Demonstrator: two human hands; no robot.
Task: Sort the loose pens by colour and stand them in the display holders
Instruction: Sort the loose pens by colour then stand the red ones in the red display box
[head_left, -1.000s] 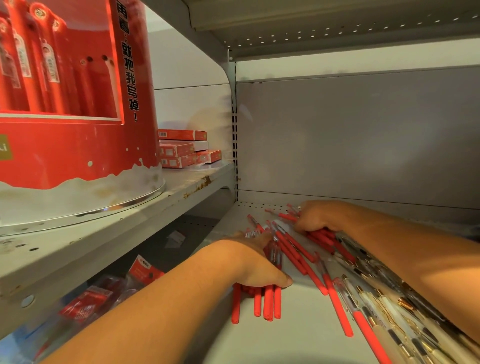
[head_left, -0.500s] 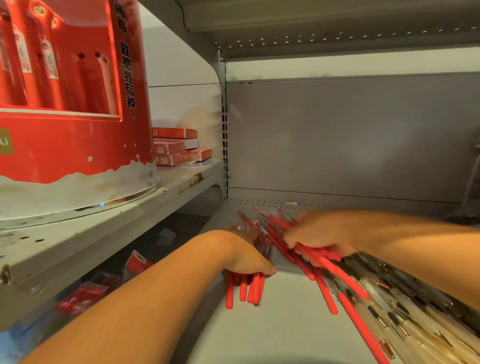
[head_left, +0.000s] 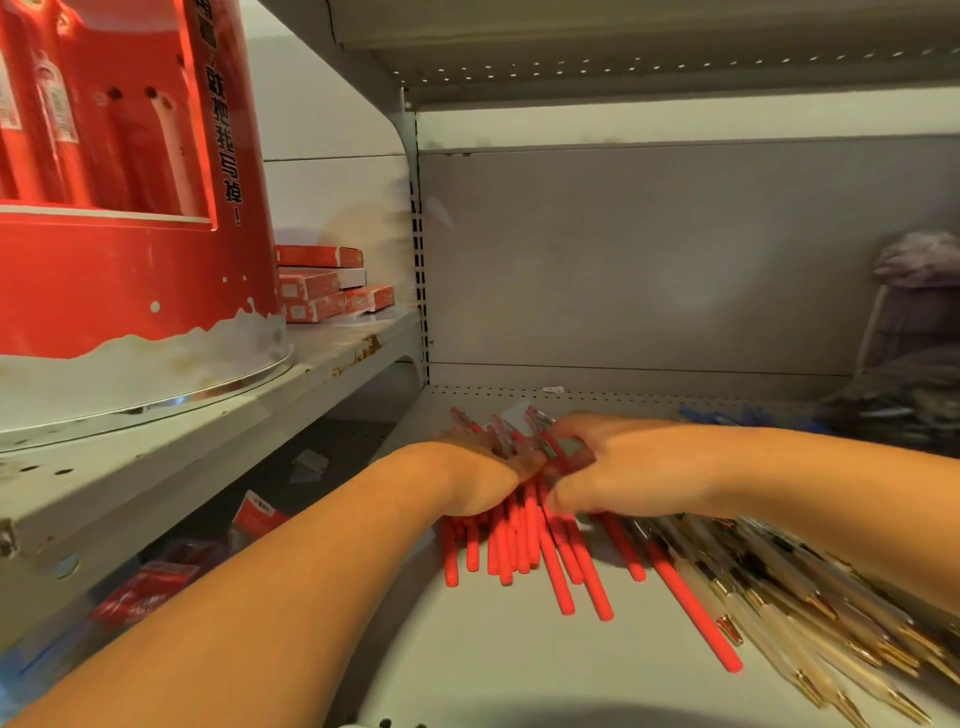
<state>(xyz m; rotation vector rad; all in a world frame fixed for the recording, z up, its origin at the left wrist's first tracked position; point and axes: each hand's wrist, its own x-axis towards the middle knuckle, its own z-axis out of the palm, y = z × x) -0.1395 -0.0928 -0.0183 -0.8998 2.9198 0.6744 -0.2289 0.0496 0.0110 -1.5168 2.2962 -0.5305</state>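
Note:
A bunch of red pens (head_left: 511, 551) lies on the grey shelf (head_left: 498, 660), barrels pointing toward me. My left hand (head_left: 470, 480) rests on top of the bunch, fingers curled around it. My right hand (head_left: 618, 467) sits right beside it, pressing more red pens against the bunch, thumb and fingers closed around them. A few red pens (head_left: 685, 603) lie loose to the right. Under my right forearm spreads a pile of clear and cream pens with gold tips (head_left: 810, 618). A red round display holder (head_left: 119, 218) stands on the upper shelf at left.
Small red boxes (head_left: 322, 286) are stacked behind the display holder. Red packets (head_left: 150, 597) lie on the lower left shelf. Blue pens (head_left: 737, 418) and a dark jumble sit at the far right by the back panel. The shelf above hangs low overhead.
My right hand has swept leftward with several red pens and now meets my left hand at the bunch. The left hand stayed on its pens. The view shifted slightly.

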